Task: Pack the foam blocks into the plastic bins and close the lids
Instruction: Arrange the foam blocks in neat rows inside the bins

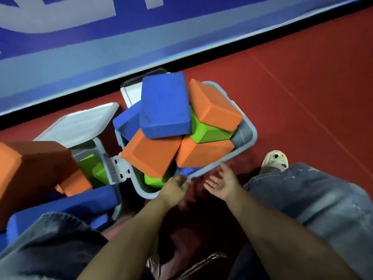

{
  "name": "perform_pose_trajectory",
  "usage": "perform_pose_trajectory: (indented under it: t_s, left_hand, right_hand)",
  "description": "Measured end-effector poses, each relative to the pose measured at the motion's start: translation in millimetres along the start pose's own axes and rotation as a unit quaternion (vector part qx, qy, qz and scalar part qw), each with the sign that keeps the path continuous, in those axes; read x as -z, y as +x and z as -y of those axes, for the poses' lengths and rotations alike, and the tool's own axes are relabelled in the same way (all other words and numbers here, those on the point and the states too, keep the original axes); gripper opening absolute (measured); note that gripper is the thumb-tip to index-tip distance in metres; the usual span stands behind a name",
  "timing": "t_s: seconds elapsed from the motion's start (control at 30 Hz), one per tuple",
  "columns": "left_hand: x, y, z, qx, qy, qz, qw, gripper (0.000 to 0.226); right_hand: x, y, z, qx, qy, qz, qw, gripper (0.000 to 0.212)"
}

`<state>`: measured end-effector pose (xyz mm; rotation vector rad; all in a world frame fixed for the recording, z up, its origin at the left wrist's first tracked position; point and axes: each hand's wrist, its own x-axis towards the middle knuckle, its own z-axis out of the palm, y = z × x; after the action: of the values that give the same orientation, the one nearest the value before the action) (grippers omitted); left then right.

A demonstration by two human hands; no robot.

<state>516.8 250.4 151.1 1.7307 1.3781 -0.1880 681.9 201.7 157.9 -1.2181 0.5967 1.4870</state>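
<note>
Right now the left hand [174, 187] grips the near rim of the heaped grey bin [245, 138] on the red floor [302, 87]; the right hand [221, 183] hovers just beside it, fingers spread.

No readable text, label, brand or number can be made out. On the blue banner [141, 37] at the far side, parts of large pale letters are seen, but they are cut off by the top edge and cannot be read. Small coloured marks are seen on the shoe [275, 159] at the right, too small to be told as a sign or brand. Nothing printed is seen on the blocks or on the bins.
</note>
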Motion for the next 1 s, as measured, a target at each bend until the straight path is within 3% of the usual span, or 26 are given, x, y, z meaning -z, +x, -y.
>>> perform_pose_trajectory:
  t_s: [0.13, 0.2, 0.4, 1.0]
  left_hand:
    - [-13, 29, 12, 0.044, 0.006, 0.023, 0.999, 0.067]
    - [-16, 36, 17, 0.049, 0.044, 0.02, 0.998, 0.056]
    - [-11, 33, 20, 0.09, -0.064, 0.022, 0.994, 0.054]
    - [-30, -36, 13, 0.137, -0.09, 0.143, 0.976, 0.061]
  right_hand:
    - [-6, 24, 6, 0.02, 0.058, 0.017, 0.998, 0.046]
    - [-7, 31, 6, 0.025, 0.095, 0.02, 0.995, 0.036]
    - [1, 33, 0, 0.008, 0.123, 0.004, 0.992, 0.042]
    - [48, 0, -36, -0.026, 0.035, -0.144, 0.989, 0.056]
